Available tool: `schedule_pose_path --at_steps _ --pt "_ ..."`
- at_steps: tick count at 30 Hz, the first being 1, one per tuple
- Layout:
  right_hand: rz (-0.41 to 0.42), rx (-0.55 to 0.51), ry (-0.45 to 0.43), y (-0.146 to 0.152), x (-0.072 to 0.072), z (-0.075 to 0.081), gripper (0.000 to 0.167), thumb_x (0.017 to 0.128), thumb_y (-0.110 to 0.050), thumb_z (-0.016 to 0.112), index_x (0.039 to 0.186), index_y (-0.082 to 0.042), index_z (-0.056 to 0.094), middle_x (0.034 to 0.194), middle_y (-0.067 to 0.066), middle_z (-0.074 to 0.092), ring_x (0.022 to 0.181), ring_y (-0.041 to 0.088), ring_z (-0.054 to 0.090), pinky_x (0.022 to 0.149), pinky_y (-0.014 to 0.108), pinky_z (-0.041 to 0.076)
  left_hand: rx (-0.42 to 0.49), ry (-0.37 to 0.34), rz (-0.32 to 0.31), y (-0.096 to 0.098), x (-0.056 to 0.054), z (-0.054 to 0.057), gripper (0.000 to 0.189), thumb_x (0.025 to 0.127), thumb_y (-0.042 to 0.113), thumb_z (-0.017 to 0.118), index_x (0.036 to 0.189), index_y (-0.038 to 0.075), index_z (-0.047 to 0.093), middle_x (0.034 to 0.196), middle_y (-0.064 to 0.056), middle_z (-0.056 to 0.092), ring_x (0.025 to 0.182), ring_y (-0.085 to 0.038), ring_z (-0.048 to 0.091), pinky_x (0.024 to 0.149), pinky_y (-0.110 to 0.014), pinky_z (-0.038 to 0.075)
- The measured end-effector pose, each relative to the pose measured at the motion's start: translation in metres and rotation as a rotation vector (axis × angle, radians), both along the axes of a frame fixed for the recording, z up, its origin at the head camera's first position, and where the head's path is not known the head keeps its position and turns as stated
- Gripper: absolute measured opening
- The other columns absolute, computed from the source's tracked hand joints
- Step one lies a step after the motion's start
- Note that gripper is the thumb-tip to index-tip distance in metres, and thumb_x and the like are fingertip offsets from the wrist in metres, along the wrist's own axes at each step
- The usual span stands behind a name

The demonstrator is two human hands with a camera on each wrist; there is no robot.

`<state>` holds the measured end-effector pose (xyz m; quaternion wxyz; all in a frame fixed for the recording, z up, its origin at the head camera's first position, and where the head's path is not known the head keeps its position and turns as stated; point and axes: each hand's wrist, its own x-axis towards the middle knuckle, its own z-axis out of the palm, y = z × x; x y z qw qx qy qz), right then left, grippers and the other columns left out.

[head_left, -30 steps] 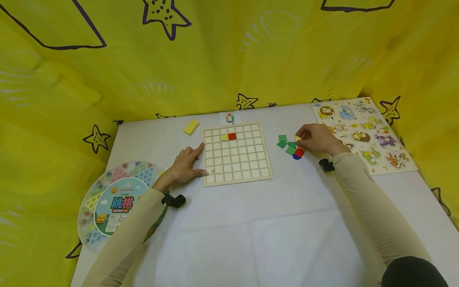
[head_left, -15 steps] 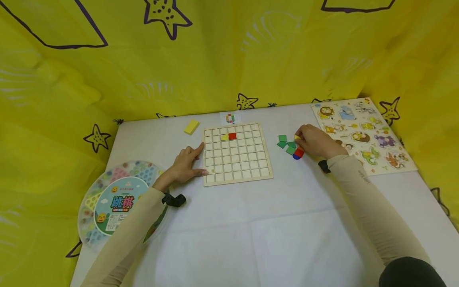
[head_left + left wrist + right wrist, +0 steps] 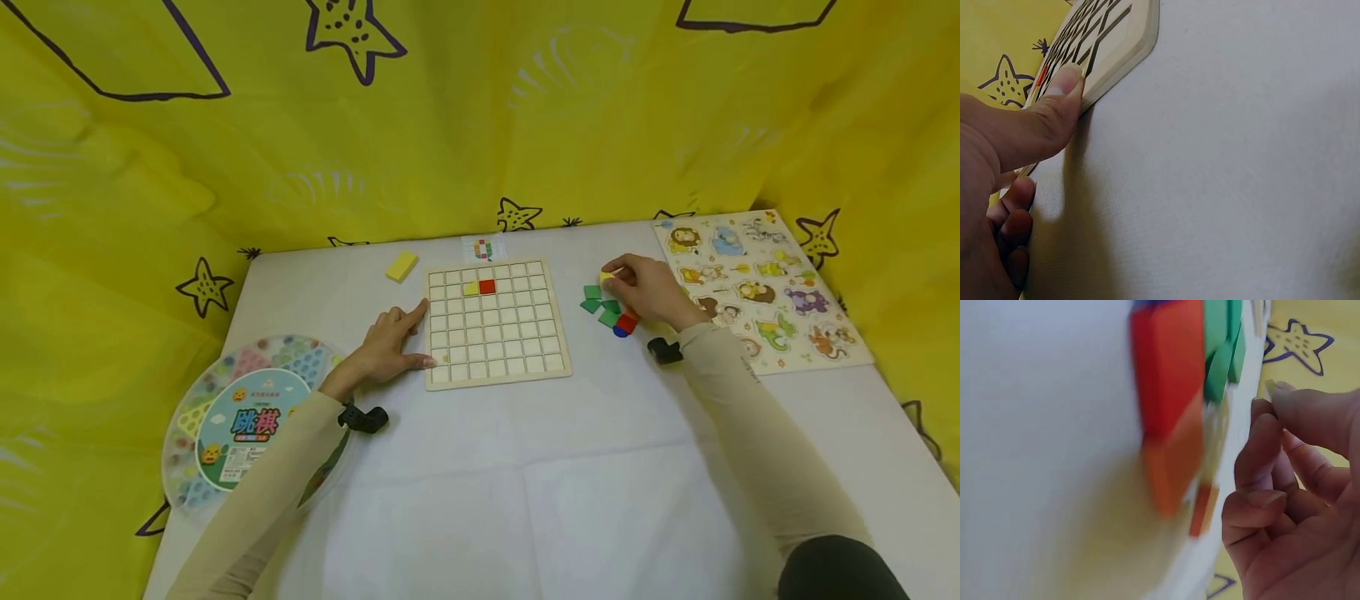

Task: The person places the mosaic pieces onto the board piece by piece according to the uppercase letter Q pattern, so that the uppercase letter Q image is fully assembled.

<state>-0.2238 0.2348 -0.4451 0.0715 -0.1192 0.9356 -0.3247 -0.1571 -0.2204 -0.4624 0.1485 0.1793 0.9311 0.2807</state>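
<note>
A wooden grid board [image 3: 495, 382] lies on the white tabletop. In it sit a yellow piece [image 3: 471, 288] and, beside that, a red square [image 3: 487, 287]. The thumb and extended index finger of my left hand [image 3: 384, 346] press against the board's left edge; the thumb overlaps the rim in the left wrist view. My right hand [image 3: 651, 290] pinches a small yellow block [image 3: 606, 277] between thumb and fingers, just above a cluster of pieces. That cluster has several green pieces [image 3: 592, 292], a red block [image 3: 627, 322], a blue piece [image 3: 619, 332] and an orange piece [image 3: 1175, 462].
A pattern card [image 3: 483, 248] lies behind the board, with a yellow rectangular block [image 3: 402, 266] to its left. Under the left forearm is a round Chinese checkers set [image 3: 187, 417]. An animal puzzle board [image 3: 806, 362] lies at the right. Yellow cloth [image 3: 450, 125] hangs behind the table.
My right hand has moved left and slightly away from me, with the yellow block lifted clear of the cluster. My left hand stays at the board's edge.
</note>
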Motion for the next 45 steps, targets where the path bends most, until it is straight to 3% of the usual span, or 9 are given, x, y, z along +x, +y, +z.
schedule_pose_path --at_steps 5,9,19,33,39,45 --pt "-0.053 -0.089 -0.001 -0.014 -0.005 -0.004 0.031 0.106 -0.021 0.068 0.130 -0.002 0.071 0.116 0.023 0.072 0.101 0.032 0.067 0.078 0.021 0.048 0.002 0.010 -0.008 0.001 -0.001 -0.001 0.100 0.093 0.029 0.083 0.169 0.006 0.022 0.110 -0.011 0.048 0.097 -0.026 0.034 0.085 -0.037 0.023" --pt "-0.064 -0.150 -0.007 -0.029 -0.008 -0.004 0.030 0.103 -0.020 0.072 0.129 -0.003 0.073 0.114 0.021 0.071 0.100 0.031 0.066 0.078 0.017 0.047 0.003 0.016 -0.008 0.000 -0.001 -0.001 0.100 0.093 0.028 0.083 0.168 0.005 0.023 0.110 -0.012 0.048 0.096 -0.027 0.034 0.085 -0.036 0.023" --pt "-0.005 -0.217 -0.037 -0.068 -0.015 -0.005 0.030 0.101 -0.016 0.074 0.129 -0.004 0.073 0.112 0.019 0.072 0.095 0.026 0.066 0.078 0.024 0.049 -0.002 0.020 -0.006 -0.001 0.000 0.000 0.099 0.093 0.027 0.083 0.168 0.005 0.023 0.110 -0.012 0.048 0.096 -0.027 0.034 0.085 -0.037 0.024" --pt "0.069 -0.275 -0.095 -0.119 -0.023 -0.007 0.030 0.101 -0.018 0.075 0.128 -0.005 0.072 0.119 0.017 0.070 0.103 0.031 0.065 0.096 0.044 0.051 -0.001 0.015 -0.007 -0.002 -0.001 -0.002 0.100 0.093 0.029 0.084 0.169 0.006 0.023 0.111 -0.011 0.049 0.095 -0.026 0.034 0.084 -0.036 0.024" --pt "0.087 -0.266 -0.102 -0.131 -0.026 -0.011 0.028 0.099 -0.019 0.076 0.123 -0.006 0.074 0.117 0.016 0.072 0.104 0.030 0.064 0.096 0.042 0.049 -0.001 0.015 -0.007 -0.001 -0.002 -0.001 0.100 0.093 0.028 0.084 0.169 0.007 0.023 0.111 -0.012 0.049 0.096 -0.026 0.034 0.085 -0.037 0.024" --pt "0.106 -0.185 -0.088 -0.138 -0.028 -0.014 0.026 0.097 -0.019 0.078 0.119 -0.006 0.076 0.114 0.014 0.073 0.099 0.027 0.060 0.089 0.036 0.045 -0.008 0.014 -0.005 -0.001 -0.001 0.000 0.101 0.092 0.029 0.085 0.168 0.006 0.023 0.110 -0.012 0.049 0.095 -0.026 0.034 0.084 -0.036 0.024"
